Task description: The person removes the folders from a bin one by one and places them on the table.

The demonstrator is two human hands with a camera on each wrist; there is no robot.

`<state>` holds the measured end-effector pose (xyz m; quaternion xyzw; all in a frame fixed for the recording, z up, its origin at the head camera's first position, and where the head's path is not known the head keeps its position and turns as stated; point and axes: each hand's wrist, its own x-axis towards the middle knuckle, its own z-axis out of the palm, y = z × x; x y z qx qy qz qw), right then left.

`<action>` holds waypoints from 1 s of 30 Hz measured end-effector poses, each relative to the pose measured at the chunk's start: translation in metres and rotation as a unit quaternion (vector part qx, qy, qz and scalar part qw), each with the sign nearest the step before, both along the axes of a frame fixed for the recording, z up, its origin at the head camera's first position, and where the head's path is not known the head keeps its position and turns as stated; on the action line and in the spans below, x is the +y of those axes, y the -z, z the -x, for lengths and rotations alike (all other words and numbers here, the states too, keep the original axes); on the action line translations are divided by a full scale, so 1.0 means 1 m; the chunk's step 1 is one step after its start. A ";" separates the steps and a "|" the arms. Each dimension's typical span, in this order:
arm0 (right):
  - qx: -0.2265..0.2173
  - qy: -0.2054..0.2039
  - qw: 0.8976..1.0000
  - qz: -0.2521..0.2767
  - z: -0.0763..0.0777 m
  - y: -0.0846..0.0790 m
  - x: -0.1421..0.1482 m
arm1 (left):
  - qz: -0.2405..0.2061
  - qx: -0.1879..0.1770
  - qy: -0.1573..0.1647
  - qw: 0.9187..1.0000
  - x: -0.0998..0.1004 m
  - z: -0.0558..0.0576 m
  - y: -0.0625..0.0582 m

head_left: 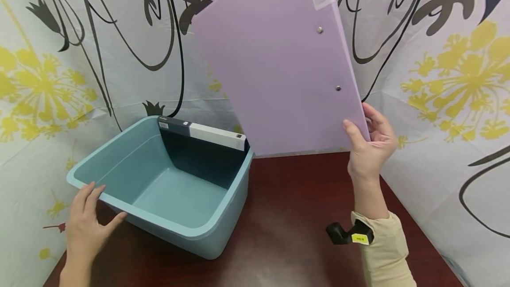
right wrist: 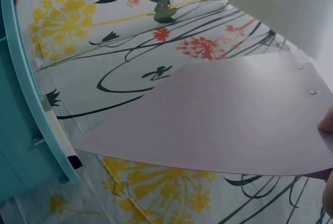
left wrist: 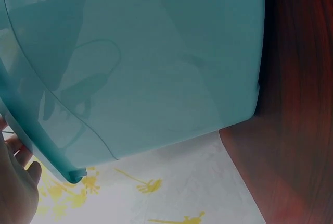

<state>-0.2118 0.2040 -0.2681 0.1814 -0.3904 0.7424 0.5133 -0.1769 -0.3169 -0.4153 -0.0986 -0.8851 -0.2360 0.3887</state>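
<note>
A purple file folder (head_left: 275, 65) with two metal rivets and a white label near its spine is held up, tilted, by my right hand (head_left: 372, 145). The thumb lies on its front near the lower corner; the fingers are behind the spine edge. In the right wrist view the folder (right wrist: 223, 114) spreads across the middle. My left hand (head_left: 87, 220) rests with its fingertips on the left front rim of a blue-green plastic bin (head_left: 223, 216), thumb spread apart. Inside the bin, a dark folder (head_left: 195, 158) with a grey and white spine stands against the back wall.
The bin stands on a dark reddish-brown table (head_left: 287, 220). Patterned cloth (head_left: 434, 114) with grey plants and yellow flowers hangs behind and at both sides. A black wrist device (head_left: 350, 234) is strapped at my right sleeve.
</note>
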 end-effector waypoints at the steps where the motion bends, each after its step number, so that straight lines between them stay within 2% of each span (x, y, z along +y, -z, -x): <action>1: 0.002 0.002 1.000 0.002 0.000 0.001 0.001 | 0.000 -0.001 0.000 1.000 0.000 0.000 0.000; 14: 0.002 0.015 1.000 0.011 -0.003 0.009 0.015 | -0.006 0.007 0.004 1.000 0.001 0.001 0.001; 30: -0.028 0.030 0.999 -0.005 -0.002 0.029 0.029 | -0.006 0.001 0.000 1.000 0.001 0.001 0.001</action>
